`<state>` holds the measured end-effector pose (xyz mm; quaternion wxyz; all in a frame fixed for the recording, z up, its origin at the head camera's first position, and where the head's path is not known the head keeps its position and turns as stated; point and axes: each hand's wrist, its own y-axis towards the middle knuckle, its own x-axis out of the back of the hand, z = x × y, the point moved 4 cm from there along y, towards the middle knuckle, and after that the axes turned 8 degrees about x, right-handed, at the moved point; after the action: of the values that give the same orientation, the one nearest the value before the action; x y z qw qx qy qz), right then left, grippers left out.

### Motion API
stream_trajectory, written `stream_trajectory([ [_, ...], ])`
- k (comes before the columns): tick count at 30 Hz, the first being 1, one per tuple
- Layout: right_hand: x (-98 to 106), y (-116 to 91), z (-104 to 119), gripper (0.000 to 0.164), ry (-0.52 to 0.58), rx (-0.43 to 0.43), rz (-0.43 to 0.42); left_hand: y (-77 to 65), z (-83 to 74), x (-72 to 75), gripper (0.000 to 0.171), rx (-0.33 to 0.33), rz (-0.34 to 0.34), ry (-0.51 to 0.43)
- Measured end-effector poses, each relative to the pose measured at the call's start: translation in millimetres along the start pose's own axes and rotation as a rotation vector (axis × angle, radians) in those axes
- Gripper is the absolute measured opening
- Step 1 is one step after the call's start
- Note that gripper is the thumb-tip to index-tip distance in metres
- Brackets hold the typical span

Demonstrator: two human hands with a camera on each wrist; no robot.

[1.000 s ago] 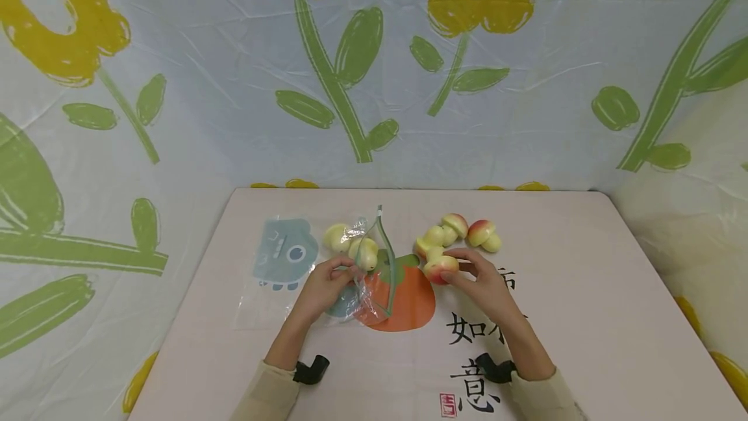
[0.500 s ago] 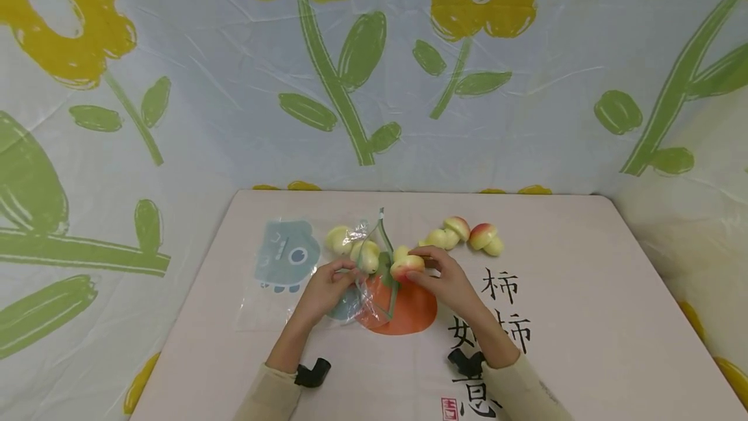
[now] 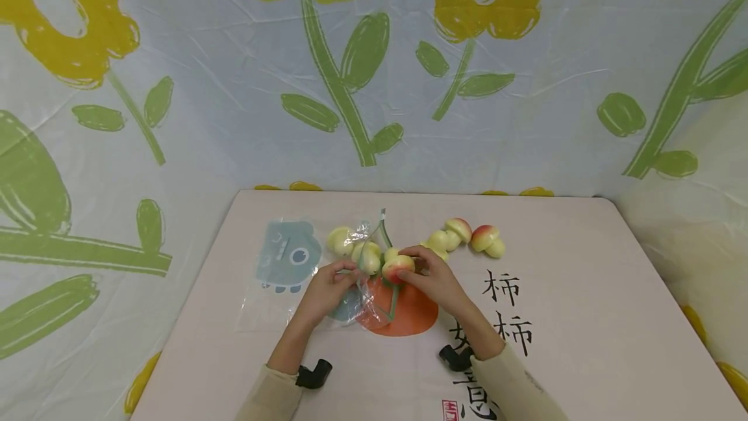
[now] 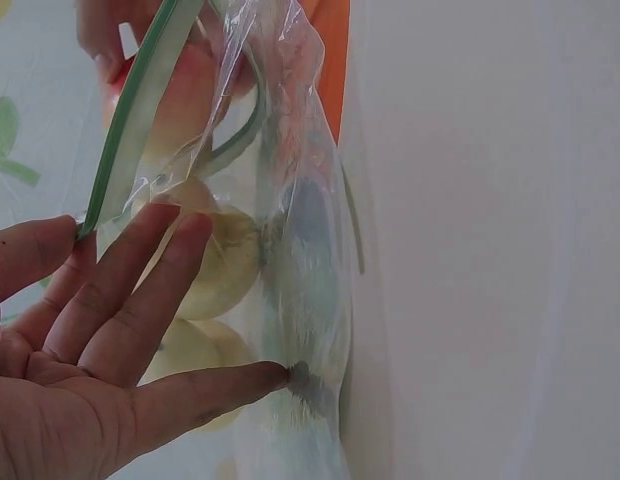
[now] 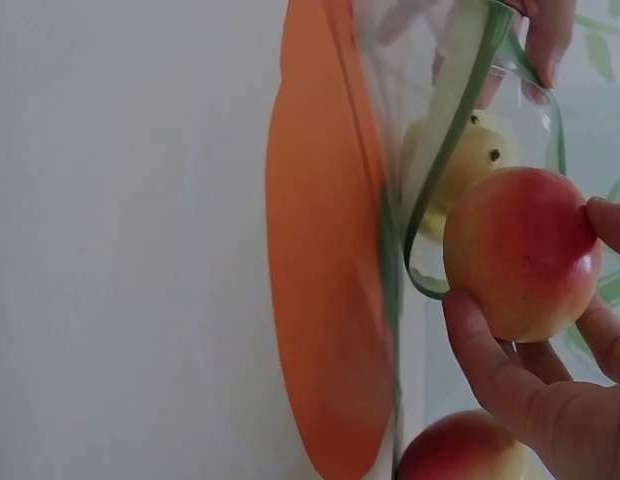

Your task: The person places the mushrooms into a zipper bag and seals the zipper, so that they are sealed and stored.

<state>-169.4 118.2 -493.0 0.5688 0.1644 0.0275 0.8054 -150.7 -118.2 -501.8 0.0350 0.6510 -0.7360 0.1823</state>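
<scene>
My left hand (image 3: 327, 288) pinches the green-edged mouth of a clear zip bag (image 3: 248, 297) printed with a blue cartoon creature. The bag's mouth stands open toward the right, with pale yellow pear-like fruits (image 3: 366, 258) inside. My right hand (image 3: 435, 281) holds a red-and-yellow fruit (image 3: 399, 268) with a paler, narrower end right at that mouth. In the right wrist view the thumb and fingers grip the red-blushed fruit (image 5: 520, 255) beside the green zip strip (image 5: 455, 140). From the left wrist view, the fingers (image 4: 120, 290) of my left hand spread along the plastic.
Several more yellow fruits (image 3: 439, 239), some blushed red, lie right of the bag, one red-topped fruit (image 3: 485, 239) farthest right. The pale table mat (image 3: 584, 317) bears an orange persimmon print (image 3: 417, 317) and black characters (image 3: 514, 333). A flower-printed curtain (image 3: 234, 83) stands behind.
My right hand has carried the red-and-yellow fruit leftward from the group on the right to the bag's mouth. My left hand has stayed on the bag.
</scene>
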Motion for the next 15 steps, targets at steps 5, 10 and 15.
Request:
stream_trajectory([
  [5,-8.9,4.1,9.2,0.039,-0.003,-0.017,0.045,-0.2,-0.5,-0.1,0.012,-0.008,0.006,-0.003],
  [10,-16.6,6.8,31.6,0.039,0.024,-0.027,0.076,-0.7,-0.6,-0.7,0.014,-0.001,0.012,-0.001],
  [15,-23.8,10.2,25.4,0.038,0.008,-0.029,0.063,-0.7,-1.3,-1.0,0.014,0.004,0.013,-0.006],
])
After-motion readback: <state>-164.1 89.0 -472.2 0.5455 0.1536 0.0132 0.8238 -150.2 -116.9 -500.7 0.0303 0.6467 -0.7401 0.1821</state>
